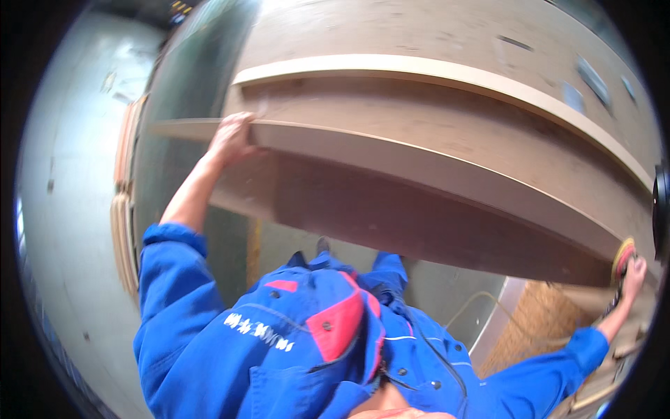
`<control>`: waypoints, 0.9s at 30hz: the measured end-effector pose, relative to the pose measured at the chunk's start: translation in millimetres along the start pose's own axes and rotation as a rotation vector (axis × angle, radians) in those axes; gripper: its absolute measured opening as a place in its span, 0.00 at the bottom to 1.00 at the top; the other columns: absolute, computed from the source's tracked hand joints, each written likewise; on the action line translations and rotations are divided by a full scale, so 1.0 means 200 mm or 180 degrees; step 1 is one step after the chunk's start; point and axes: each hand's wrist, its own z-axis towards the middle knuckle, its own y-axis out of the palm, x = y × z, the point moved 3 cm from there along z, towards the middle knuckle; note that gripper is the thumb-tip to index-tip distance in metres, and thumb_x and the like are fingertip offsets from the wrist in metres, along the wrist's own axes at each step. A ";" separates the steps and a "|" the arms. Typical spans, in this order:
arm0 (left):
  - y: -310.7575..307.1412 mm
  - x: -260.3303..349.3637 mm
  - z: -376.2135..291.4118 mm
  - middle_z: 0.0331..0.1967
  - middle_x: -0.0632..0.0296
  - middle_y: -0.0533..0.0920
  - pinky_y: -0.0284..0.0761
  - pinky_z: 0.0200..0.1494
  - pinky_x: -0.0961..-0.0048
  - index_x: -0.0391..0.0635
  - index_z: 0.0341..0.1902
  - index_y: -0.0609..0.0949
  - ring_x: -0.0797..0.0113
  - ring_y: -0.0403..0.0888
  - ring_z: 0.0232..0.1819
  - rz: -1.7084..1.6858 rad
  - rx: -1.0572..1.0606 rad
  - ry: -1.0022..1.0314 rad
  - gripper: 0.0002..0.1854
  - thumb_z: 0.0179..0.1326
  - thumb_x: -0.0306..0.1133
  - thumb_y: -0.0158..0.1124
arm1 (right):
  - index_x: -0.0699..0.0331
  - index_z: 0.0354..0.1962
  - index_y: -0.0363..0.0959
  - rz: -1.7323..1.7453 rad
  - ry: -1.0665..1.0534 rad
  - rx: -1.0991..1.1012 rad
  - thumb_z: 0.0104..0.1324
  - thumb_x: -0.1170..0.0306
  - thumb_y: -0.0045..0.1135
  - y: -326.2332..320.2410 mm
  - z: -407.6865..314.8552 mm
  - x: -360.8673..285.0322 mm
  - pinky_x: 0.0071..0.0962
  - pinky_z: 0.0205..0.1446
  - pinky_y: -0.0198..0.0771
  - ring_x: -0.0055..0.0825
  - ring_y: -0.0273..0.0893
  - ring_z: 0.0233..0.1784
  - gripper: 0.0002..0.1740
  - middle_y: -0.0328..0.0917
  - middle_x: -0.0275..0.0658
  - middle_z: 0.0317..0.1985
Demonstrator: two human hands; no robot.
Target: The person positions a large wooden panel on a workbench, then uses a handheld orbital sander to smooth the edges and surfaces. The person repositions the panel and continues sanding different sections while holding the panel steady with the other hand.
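My left hand grips the upper edge of a long, thin wooden board near its left end. The board stands on its edge across a work surface. At the far right, my right hand holds a sander with a round yellow and red pad. The pad is against or close beside the right end of the board; the exact contact cannot be told. Behind the board lies a second long board or strip with a pale edge, roughly parallel to it.
Small flat pieces lie at the back right of the surface. Stacked boards stand at the left by the floor. A thin hose curves near a chipboard panel at the lower right. A dark round object shows at the right rim.
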 end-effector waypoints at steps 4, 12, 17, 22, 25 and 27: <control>-0.01 0.02 0.05 0.69 0.44 0.77 0.60 0.81 0.53 0.41 0.73 0.74 0.45 0.69 0.76 -0.0078 -0.0017 -0.0007 0.57 0.42 0.60 0.86 | 0.64 0.69 0.68 -0.0341 -0.0727 0.0327 0.77 0.54 0.60 0.18 -0.41 -0.45 0.41 0.71 0.71 0.44 0.80 0.66 0.32 0.80 0.53 0.62; 0.03 -0.02 0.02 0.64 0.46 0.80 0.61 0.77 0.52 0.40 0.71 0.76 0.47 0.73 0.71 -0.0124 0.0277 0.0243 0.57 0.45 0.70 0.80 | 0.59 0.62 0.71 -0.0454 -0.1414 0.0441 0.71 0.60 0.62 0.63 -1.71 -2.17 0.51 0.66 0.74 0.57 0.80 0.62 0.25 0.78 0.56 0.56; 0.08 -0.18 -0.03 0.62 0.48 0.81 0.63 0.76 0.53 0.41 0.71 0.76 0.49 0.76 0.69 -0.0698 0.0705 0.0858 0.57 0.46 0.71 0.80 | 0.56 0.63 0.72 -0.0504 -0.1631 0.0511 0.67 0.56 0.62 0.87 -2.45 -3.09 0.54 0.65 0.76 0.57 0.79 0.63 0.29 0.80 0.53 0.59; 0.17 -0.80 -0.06 0.67 0.47 0.81 0.65 0.76 0.49 0.44 0.72 0.76 0.47 0.76 0.71 -0.0942 0.0253 0.1028 0.54 0.46 0.64 0.83 | 0.57 0.59 0.74 -0.0409 -0.1561 0.0452 0.65 0.55 0.66 1.15 -3.06 -3.89 0.54 0.61 0.79 0.57 0.82 0.59 0.28 0.82 0.55 0.54; 0.25 -1.37 -0.11 0.67 0.46 0.80 0.65 0.79 0.51 0.45 0.73 0.75 0.44 0.73 0.74 -0.0656 0.0745 0.0582 0.54 0.47 0.63 0.84 | 0.53 0.54 0.73 -0.0524 -0.1622 0.0233 0.67 0.50 0.64 1.31 -3.36 -4.32 0.56 0.51 0.86 0.60 0.87 0.52 0.25 0.82 0.54 0.53; 0.34 -1.72 -0.16 0.71 0.45 0.77 0.59 0.83 0.50 0.44 0.77 0.72 0.44 0.69 0.78 -0.0640 0.0734 0.0269 0.57 0.48 0.63 0.84 | 0.52 0.61 0.73 -0.0463 -0.1688 -0.0017 0.67 0.45 0.62 1.41 -3.53 -4.55 0.55 0.55 0.85 0.58 0.87 0.55 0.31 0.80 0.54 0.58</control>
